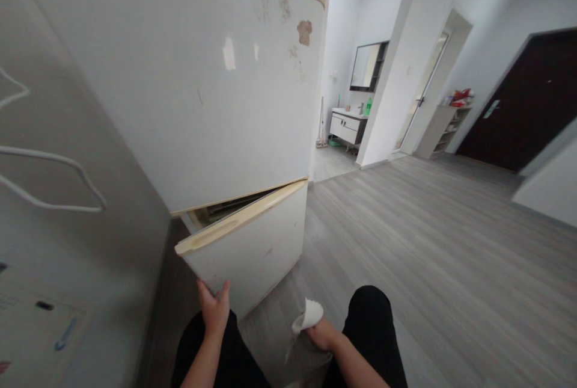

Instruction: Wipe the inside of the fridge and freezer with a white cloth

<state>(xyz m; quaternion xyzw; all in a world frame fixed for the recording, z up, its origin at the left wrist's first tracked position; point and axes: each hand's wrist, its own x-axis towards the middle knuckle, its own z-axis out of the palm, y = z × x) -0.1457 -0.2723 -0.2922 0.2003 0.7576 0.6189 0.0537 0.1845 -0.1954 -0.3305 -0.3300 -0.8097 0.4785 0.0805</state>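
Observation:
A white refrigerator [216,87] with cream trim fills the left and middle. Its lower door [265,249] stands partly open, with a dark gap along its top edge. My left hand [214,310] is at the door's left edge, thumb against the front face and fingers around the edge. My right hand [321,334] grips a white cloth [311,314] between my knees, a little right of the door. Brown marks and a peeled patch [305,33] show on the upper door.
Grey wood-look floor [433,237] stretches to the right. Further back are a washbasin cabinet [347,126], a small shelf [444,129] and a dark door [523,105]. A white cable [54,204] hangs at the left wall.

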